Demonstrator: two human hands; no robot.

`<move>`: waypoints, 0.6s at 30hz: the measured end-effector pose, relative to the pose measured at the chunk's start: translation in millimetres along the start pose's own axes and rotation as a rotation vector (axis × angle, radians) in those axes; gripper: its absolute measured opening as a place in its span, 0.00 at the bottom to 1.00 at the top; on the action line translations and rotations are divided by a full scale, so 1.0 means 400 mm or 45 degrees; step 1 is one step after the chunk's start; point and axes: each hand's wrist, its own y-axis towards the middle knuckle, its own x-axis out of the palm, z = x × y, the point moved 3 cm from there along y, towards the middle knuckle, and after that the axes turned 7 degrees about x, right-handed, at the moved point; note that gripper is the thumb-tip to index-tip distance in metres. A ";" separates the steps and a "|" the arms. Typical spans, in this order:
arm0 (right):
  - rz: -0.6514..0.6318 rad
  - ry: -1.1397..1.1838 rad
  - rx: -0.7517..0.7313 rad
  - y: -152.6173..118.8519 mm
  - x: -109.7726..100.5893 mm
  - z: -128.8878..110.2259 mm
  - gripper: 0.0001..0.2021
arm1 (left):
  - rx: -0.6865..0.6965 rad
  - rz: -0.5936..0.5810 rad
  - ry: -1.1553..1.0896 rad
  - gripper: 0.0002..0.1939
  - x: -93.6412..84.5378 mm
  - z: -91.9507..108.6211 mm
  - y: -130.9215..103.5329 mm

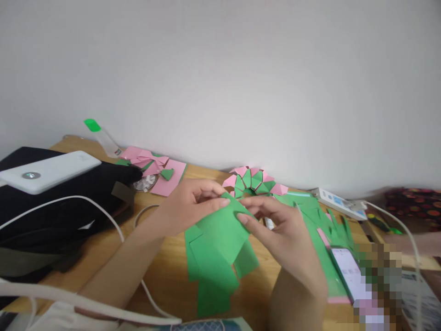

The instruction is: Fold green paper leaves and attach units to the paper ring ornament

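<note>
A sheet of green paper (220, 230) is held up in front of me between both hands. My left hand (196, 202) pinches its upper left edge, thumb in front and fingers behind. At the upper right edge my right hand (275, 225) grips the same sheet between thumb and fingers. Under it, several loose green paper pieces (213, 294) lie overlapping on the wooden table (165, 262). Just beyond my hands stands a ring of folded pink and green paper units (253, 179).
At left, a white power bank (51, 171) rests on a black bag (103, 184). Behind are a green-capped bottle (103, 138) and pink paper (172, 177). At right lie green sheets (310, 216), a phone (347, 271) and a power strip (339, 202). A white cable (103, 216) crosses the left.
</note>
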 end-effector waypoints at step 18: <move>-0.120 0.297 0.162 -0.008 0.022 0.009 0.11 | -0.127 0.123 -0.335 0.05 0.026 0.024 -0.017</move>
